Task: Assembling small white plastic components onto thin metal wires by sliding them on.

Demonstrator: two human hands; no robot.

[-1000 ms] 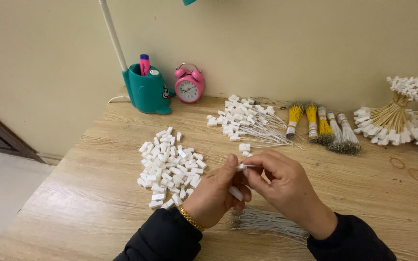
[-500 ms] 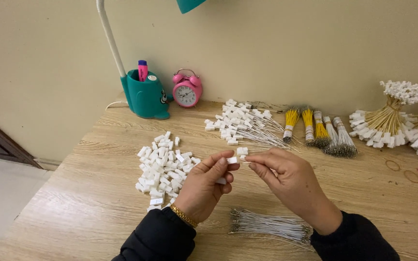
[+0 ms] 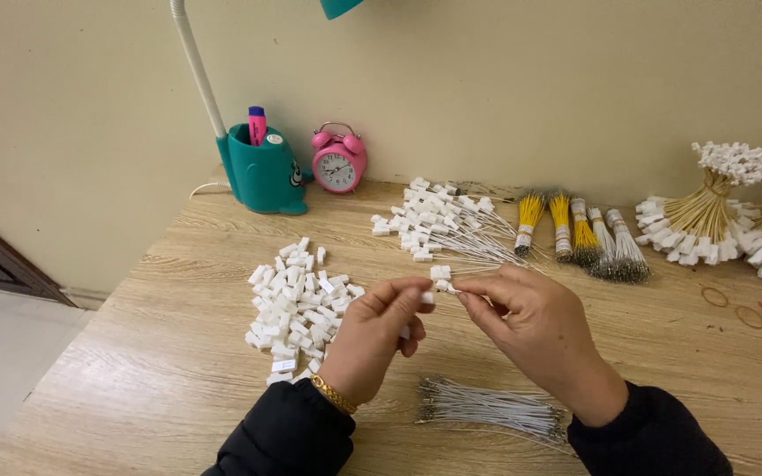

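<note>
two hands raised together just above the pale wooden tabletop (image 3: 134, 388), fingertips meeting. left hand (image 3: 372, 339) pinching a small white plastic connector block (image 3: 440, 273) between thumb and forefinger, other fingers curled under. right hand (image 3: 535, 330) with thumb and forefinger pressed together on a thin white wire end right beside that block, touching it. loose heap of small white plastic blocks (image 3: 297, 304) just left of the left hand. bundle of thin white wires (image 3: 491, 407) lying flat near the wrists. pile of wired white connectors (image 3: 438, 220) farther back, beside yellow and white wire bunches (image 3: 575, 229). teal lamp base with pen holder (image 3: 262, 172) and pink alarm clock (image 3: 339, 163) against the wall.
</note>
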